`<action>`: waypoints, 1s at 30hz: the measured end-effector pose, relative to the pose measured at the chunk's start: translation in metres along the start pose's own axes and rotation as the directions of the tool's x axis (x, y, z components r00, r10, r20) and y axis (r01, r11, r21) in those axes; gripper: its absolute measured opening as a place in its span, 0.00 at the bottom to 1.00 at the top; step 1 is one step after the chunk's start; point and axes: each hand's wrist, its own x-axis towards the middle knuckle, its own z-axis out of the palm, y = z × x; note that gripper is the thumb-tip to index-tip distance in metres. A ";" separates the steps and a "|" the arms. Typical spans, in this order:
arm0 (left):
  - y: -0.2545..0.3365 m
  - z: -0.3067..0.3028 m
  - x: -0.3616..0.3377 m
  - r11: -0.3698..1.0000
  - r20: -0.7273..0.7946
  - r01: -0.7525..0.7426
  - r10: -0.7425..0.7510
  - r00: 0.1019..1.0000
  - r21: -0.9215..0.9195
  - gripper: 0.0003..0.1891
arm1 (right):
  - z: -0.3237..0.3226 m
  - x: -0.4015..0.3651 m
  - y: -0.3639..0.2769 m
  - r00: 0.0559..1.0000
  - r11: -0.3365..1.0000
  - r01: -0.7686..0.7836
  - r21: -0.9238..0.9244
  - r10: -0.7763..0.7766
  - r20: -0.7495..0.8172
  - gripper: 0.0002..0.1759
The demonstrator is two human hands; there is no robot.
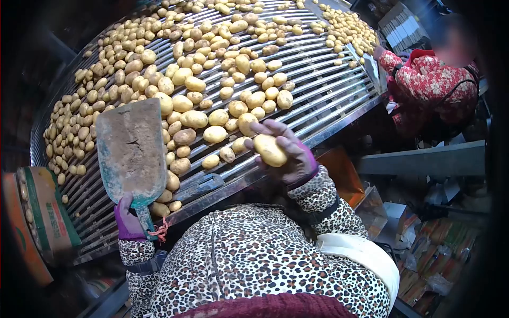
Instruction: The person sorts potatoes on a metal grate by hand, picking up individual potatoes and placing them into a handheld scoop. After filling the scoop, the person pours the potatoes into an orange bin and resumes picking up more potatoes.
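Potato (270, 150) lay clasped in the right hand (297, 159), long axis slanting across the palm, at the near edge of the rollers (318, 90). Well apart, the left hand (127, 220) clutched the scoop (131, 148) — blade up.

A potato sorting line: potatoes (212, 79) cover a roller conveyor (318, 100), cardboard boxes (45, 217) beside it.

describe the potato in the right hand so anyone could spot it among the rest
Start at the wide roller conveyor covered in potatoes and follow it to its near edge, where the purple-gloved right hand is raised. The potato sits in its grip, an oblong, pale yellow one. Unlike its neighbours lying on the rollers, it is the only one gripped and lifted clear.
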 end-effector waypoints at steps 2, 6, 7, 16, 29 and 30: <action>0.002 -0.007 0.001 0.999 -0.044 -0.031 0.030 0.999 -0.016 0.23 | -0.014 -0.016 -0.017 0.988 0.988 0.156 0.008 -0.156 0.022 0.30; 0.008 -0.007 0.005 0.985 -0.189 -0.172 0.166 0.968 -0.014 0.21 | -0.071 -0.090 -0.078 0.876 0.876 0.292 -0.384 -0.406 -0.260 0.31; 0.006 -0.019 0.010 0.988 -0.174 -0.154 0.148 0.974 -0.022 0.20 | -0.094 -0.109 -0.089 0.818 0.814 0.254 -0.522 -0.469 -0.332 0.29; -0.001 -0.063 0.002 0.962 -0.299 -0.228 0.176 0.938 -0.149 0.22 | -0.075 -0.048 -0.093 0.833 0.111 0.032 -0.993 -0.552 -0.035 0.17; -0.046 -0.120 0.006 0.928 -0.435 -0.310 0.197 0.879 -0.206 0.22 | 0.016 0.116 0.027 0.972 -0.817 -0.099 -0.568 0.042 -0.230 0.30; -0.044 -0.118 0.010 0.926 -0.430 -0.314 0.202 0.880 -0.209 0.22 | 0.020 0.117 0.027 0.971 -0.830 -0.081 -0.553 0.059 -0.230 0.29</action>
